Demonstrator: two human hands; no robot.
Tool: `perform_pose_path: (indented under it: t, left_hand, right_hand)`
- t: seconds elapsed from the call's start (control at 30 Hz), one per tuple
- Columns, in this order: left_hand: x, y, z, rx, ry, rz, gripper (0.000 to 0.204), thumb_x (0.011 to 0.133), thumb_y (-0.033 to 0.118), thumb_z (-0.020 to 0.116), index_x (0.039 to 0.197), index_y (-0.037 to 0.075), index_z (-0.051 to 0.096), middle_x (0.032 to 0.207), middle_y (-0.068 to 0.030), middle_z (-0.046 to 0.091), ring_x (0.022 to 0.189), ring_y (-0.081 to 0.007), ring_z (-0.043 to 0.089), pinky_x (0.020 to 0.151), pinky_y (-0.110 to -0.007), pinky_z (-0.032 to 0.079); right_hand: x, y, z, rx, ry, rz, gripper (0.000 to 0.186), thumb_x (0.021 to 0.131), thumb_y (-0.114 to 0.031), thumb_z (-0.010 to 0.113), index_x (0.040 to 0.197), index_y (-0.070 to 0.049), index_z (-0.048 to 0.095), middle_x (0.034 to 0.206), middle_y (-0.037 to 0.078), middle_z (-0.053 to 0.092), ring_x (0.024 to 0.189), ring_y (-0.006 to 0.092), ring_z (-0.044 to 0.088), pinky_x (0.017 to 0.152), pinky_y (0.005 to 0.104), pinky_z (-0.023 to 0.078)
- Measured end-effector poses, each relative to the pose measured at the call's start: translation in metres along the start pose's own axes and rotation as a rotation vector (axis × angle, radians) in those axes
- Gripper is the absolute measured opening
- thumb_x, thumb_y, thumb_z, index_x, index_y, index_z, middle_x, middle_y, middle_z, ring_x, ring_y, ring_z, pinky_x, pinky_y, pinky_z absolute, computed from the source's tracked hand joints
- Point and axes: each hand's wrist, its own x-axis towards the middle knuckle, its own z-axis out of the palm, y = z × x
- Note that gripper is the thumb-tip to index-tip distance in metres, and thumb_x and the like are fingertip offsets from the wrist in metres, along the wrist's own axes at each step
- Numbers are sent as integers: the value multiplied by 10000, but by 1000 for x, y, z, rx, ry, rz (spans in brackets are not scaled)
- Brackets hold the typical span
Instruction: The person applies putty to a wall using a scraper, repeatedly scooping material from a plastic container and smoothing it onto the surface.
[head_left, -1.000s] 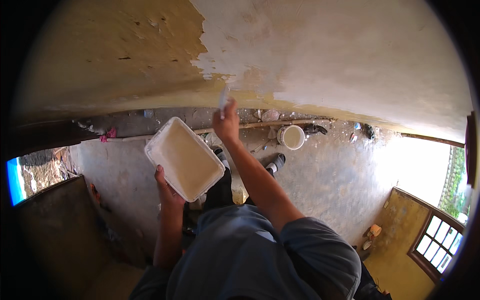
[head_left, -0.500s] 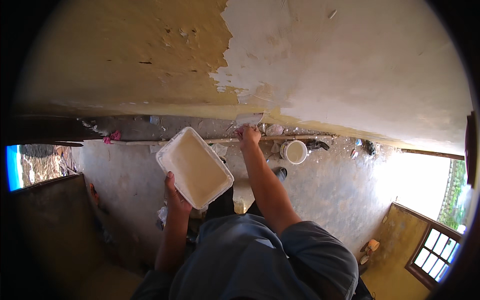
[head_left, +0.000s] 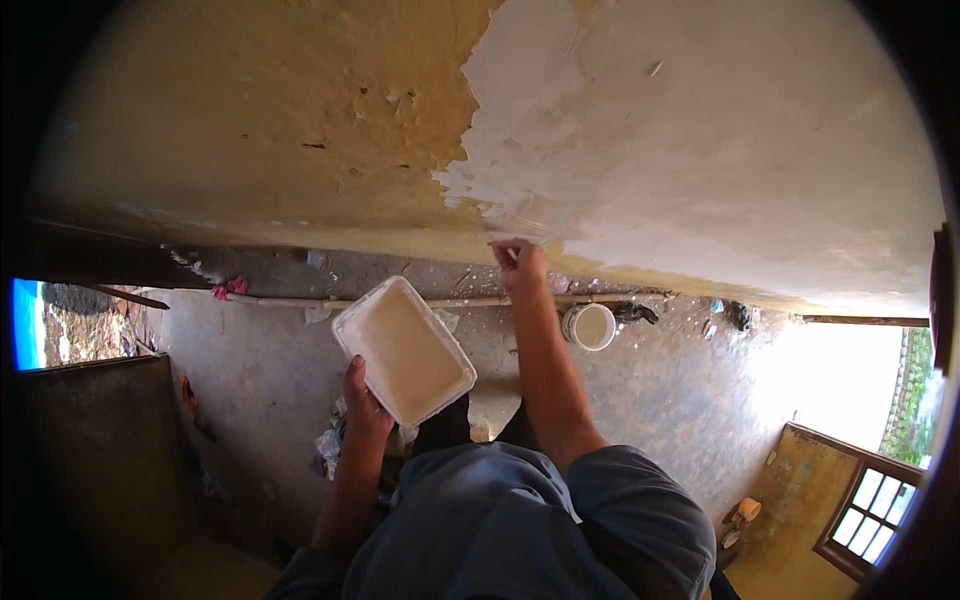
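Note:
My left hand (head_left: 368, 408) grips the near left edge of a white rectangular tub (head_left: 405, 350), its thumb over the rim. The tub is tilted and pale, creamy paste covers its inside. My right hand (head_left: 522, 265) is stretched out to the lower part of the wall (head_left: 600, 150), its fingers closed on a putty knife (head_left: 512, 232). The thin, flat blade lies against the wall at the edge between yellow paint and whitish filler; its handle is mostly hidden in my fingers.
A white bucket (head_left: 588, 327) stands on the floor to the right of my forearm. A long pole (head_left: 300, 302) lies along the wall's foot, with a pink cloth (head_left: 230, 288) near its left end. Black plastic (head_left: 635, 313) and scraps lie about. At right is a window (head_left: 872, 510).
My right hand has moved up and slightly right, bringing the putty knife higher on the wall. The tub has shifted a little right and down in view, still in my left hand.

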Motion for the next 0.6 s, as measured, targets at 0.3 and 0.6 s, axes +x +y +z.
perform_pose_path:
  t: [0.3, 0.6]
  left_hand:
    - [13, -11, -17, -3, 52, 8, 692, 868, 452, 573, 1395, 56, 363, 1352, -130, 470, 1227, -302, 479, 1024, -450, 402]
    - [14, -15, -26, -67, 36, 24, 691, 859, 447, 594, 1393, 68, 373, 1351, -114, 479, 1228, -300, 480, 1027, -453, 402]
  right_hand:
    - [-41, -56, -60, -189, 112, -74, 60, 804, 41, 539, 746, 47, 551, 757, 150, 606, 694, 273, 624, 641, 366, 573]
    - [-107, -15, 9, -309, 49, -345, 81, 858, 26, 558, 935, 40, 537, 850, 142, 626, 726, 218, 645, 620, 382, 603]
